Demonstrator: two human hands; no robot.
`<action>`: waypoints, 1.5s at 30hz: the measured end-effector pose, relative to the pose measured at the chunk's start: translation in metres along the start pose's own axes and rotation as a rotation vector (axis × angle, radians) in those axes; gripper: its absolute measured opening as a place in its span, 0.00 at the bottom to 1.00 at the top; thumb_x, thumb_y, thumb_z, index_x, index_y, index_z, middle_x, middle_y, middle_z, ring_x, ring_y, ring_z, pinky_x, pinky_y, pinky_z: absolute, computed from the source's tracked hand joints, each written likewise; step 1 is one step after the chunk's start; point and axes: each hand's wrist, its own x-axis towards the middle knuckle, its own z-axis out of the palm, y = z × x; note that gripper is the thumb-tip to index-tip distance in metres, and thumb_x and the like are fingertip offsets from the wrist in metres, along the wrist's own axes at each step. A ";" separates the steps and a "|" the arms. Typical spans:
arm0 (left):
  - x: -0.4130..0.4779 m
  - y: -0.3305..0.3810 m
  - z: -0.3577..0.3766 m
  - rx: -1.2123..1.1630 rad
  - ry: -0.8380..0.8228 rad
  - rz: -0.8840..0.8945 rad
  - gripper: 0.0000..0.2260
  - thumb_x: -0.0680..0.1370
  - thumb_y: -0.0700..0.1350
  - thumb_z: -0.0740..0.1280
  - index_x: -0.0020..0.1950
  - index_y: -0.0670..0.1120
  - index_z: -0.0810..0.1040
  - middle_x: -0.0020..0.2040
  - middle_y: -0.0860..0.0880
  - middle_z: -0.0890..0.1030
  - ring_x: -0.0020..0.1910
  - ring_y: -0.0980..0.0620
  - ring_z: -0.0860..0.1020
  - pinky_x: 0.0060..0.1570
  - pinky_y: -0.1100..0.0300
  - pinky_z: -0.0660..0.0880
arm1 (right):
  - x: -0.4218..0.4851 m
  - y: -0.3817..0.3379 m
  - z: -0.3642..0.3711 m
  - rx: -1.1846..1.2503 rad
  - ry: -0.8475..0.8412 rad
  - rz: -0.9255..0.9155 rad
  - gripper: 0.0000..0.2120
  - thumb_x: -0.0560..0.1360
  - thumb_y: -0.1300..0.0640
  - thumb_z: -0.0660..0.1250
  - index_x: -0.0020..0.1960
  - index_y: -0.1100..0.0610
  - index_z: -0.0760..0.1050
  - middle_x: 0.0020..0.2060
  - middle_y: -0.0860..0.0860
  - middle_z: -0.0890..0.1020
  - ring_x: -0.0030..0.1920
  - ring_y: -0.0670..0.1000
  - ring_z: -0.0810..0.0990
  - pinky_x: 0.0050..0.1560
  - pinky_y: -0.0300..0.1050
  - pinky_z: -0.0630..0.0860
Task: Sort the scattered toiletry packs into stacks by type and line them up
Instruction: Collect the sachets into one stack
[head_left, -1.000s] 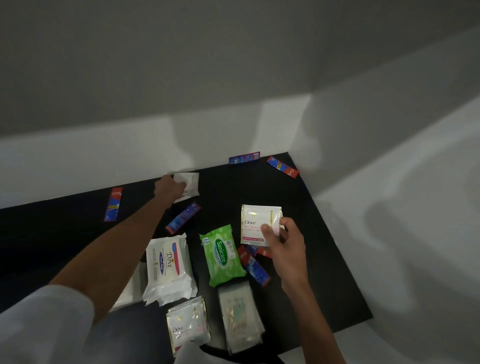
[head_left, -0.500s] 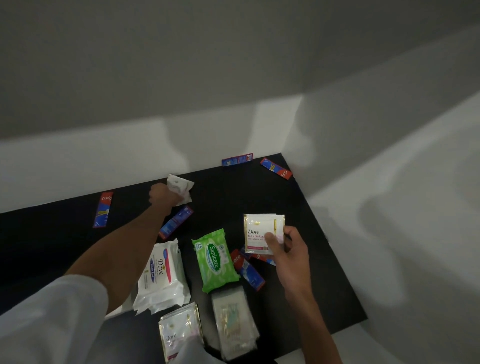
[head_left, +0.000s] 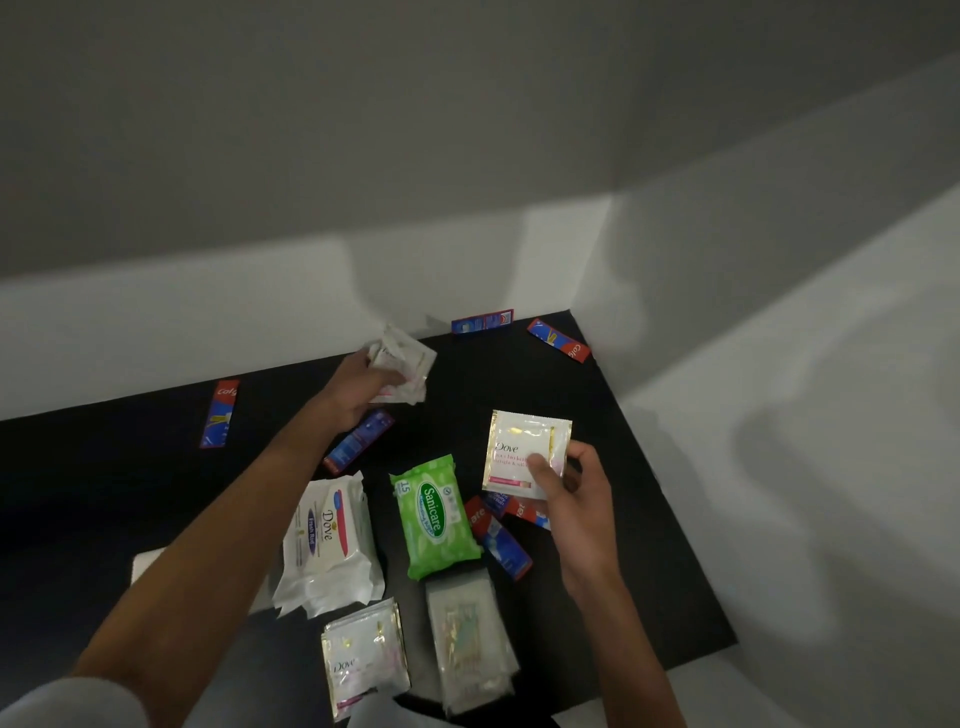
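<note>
My left hand (head_left: 361, 387) reaches to the back of the black table (head_left: 623, 545) and grips a crumpled white sachet (head_left: 408, 366), lifted off the surface. My right hand (head_left: 571, 499) holds a white and gold Dove sachet (head_left: 522, 449) upright above the table. Below lie a white Dove wipes stack (head_left: 327, 540), a green Sanicare wipes pack (head_left: 434, 514), a Dove sachet stack (head_left: 363, 660) and a clear packet stack (head_left: 470, 639). Red and blue Colgate sachets lie scattered: one at the left (head_left: 221, 413), one under my left wrist (head_left: 358, 441), two at the back (head_left: 482, 322) (head_left: 558, 341), several by my right hand (head_left: 498, 538).
Grey-white walls (head_left: 467, 156) close off the table at the back and on the right. The table's right edge (head_left: 680, 519) runs diagonally toward me. A white pack (head_left: 148, 564) is half hidden under my left forearm.
My left hand has picked the white sachet off the table's back area and raised it, crumpling it. My right hand keeps the Dove sachet almost still.
</note>
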 end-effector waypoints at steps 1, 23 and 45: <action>-0.012 0.003 0.005 -0.012 -0.008 0.020 0.25 0.74 0.33 0.76 0.70 0.44 0.77 0.62 0.41 0.85 0.60 0.40 0.84 0.56 0.45 0.83 | -0.001 -0.002 0.001 0.023 -0.006 0.001 0.13 0.82 0.58 0.72 0.65 0.52 0.76 0.55 0.48 0.88 0.55 0.50 0.88 0.51 0.47 0.85; -0.173 -0.024 0.105 0.101 -0.107 0.311 0.29 0.70 0.43 0.83 0.67 0.55 0.75 0.61 0.54 0.85 0.61 0.55 0.84 0.58 0.50 0.83 | -0.019 -0.012 0.012 0.362 0.032 0.114 0.16 0.81 0.56 0.73 0.68 0.54 0.77 0.58 0.54 0.87 0.59 0.54 0.87 0.60 0.55 0.83; -0.218 -0.044 0.099 -0.122 -0.223 0.087 0.14 0.88 0.45 0.60 0.73 0.50 0.75 0.65 0.48 0.85 0.64 0.46 0.83 0.67 0.43 0.78 | -0.044 0.002 0.023 0.010 0.198 -0.141 0.12 0.82 0.50 0.72 0.65 0.47 0.79 0.54 0.47 0.87 0.53 0.46 0.88 0.51 0.46 0.86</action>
